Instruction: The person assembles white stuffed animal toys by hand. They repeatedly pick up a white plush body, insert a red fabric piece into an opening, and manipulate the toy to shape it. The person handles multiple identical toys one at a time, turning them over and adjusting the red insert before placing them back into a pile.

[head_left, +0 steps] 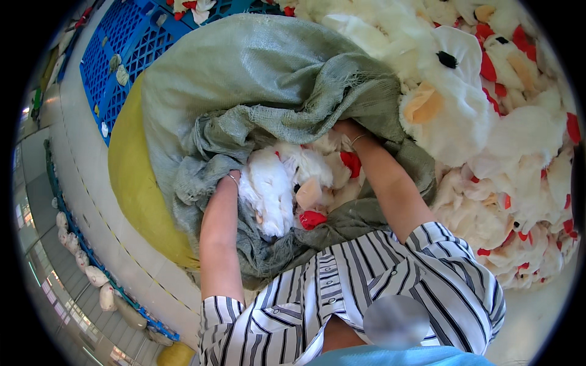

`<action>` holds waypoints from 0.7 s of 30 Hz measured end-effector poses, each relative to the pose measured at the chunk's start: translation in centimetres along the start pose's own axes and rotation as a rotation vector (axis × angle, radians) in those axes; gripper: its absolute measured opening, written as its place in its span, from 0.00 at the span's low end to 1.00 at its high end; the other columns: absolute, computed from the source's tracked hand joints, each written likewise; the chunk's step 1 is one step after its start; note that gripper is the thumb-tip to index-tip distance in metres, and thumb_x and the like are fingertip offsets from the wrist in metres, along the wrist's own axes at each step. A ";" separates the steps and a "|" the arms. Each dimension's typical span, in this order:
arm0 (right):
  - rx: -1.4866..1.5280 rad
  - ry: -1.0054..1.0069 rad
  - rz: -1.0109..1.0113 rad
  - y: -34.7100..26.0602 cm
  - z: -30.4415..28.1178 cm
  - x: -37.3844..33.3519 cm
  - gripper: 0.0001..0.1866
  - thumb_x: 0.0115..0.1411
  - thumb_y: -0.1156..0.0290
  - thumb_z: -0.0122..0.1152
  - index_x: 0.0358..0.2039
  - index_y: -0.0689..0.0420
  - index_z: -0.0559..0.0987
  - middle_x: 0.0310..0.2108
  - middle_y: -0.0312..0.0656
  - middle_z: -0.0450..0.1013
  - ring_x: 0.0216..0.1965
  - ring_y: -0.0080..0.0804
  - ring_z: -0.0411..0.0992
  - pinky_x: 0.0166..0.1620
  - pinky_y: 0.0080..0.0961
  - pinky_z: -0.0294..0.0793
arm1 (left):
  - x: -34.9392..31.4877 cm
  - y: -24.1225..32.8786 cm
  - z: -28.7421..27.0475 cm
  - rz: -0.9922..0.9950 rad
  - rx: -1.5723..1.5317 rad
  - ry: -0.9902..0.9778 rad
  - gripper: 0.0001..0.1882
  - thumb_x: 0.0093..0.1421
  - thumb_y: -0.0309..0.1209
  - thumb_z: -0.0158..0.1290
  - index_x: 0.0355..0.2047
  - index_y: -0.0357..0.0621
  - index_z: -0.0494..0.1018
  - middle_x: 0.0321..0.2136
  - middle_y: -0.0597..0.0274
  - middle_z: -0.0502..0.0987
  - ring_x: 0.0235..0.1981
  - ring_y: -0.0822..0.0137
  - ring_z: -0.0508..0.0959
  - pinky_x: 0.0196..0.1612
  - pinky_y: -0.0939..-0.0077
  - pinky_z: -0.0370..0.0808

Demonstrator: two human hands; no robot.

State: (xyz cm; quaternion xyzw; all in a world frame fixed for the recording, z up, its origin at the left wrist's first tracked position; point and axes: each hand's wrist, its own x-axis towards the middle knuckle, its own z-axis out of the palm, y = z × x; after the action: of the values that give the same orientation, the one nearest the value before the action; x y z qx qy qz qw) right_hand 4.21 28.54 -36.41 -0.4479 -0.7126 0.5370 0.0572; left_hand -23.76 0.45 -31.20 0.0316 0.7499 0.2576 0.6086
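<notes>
Head view, hands [227,180] apparently gripping sack [256,79] mouth

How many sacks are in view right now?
2. A grey-green woven sack lies open in the middle, both hands gripping its mouth: left hand, right hand. A yellow sack lies under it on its left. Others may be hidden beneath the plush toys.

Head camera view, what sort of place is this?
Probably a toy factory or packing warehouse. A big heap of white plush toys fills the right side, a large woven sack stuffed with more lies open under both hands, and blue plastic pallets sit on the pale floor.
</notes>
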 end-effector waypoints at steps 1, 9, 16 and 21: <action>-0.010 -0.012 0.003 -0.3 0.1 -0.2 0.34 0.50 0.44 0.58 0.51 0.55 0.76 0.56 0.51 0.69 0.57 0.44 0.67 0.59 0.35 0.63 | 0.6 -0.5 0.4 -0.011 -0.036 -0.026 0.21 0.60 0.44 0.52 0.42 0.40 0.77 0.38 0.59 0.80 0.38 0.66 0.78 0.45 0.71 0.73; -0.401 -0.016 -0.017 0.8 -0.6 -3.4 0.32 0.48 0.53 0.59 0.50 0.59 0.74 0.51 0.55 0.71 0.52 0.47 0.70 0.54 0.36 0.67 | -5.2 4.1 10.4 -0.005 0.013 -0.251 0.24 0.56 0.49 0.55 0.42 0.41 0.77 0.37 0.59 0.80 0.36 0.65 0.78 0.44 0.71 0.73; 0.245 -0.306 0.021 -6.6 -0.9 -9.4 0.30 0.47 0.68 0.63 0.51 0.65 0.71 0.49 0.51 0.73 0.50 0.40 0.71 0.54 0.31 0.68 | -8.2 0.8 13.1 0.278 -0.115 -0.281 0.21 0.56 0.37 0.59 0.46 0.37 0.74 0.42 0.62 0.77 0.41 0.69 0.76 0.47 0.74 0.72; 0.435 -0.569 -0.221 -11.6 -1.7 -16.8 0.32 0.47 0.73 0.64 0.55 0.62 0.69 0.50 0.45 0.73 0.51 0.32 0.69 0.57 0.28 0.65 | -22.6 6.2 13.2 0.381 0.101 -0.409 0.25 0.56 0.32 0.60 0.52 0.36 0.70 0.50 0.61 0.74 0.49 0.69 0.73 0.53 0.73 0.71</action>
State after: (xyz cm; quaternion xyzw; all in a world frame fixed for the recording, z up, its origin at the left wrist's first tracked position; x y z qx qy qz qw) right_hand 8.46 17.74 -19.50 -0.1787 -0.6132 0.7694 0.0083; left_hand -7.30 2.24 -9.96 0.2534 0.6039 0.3182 0.6854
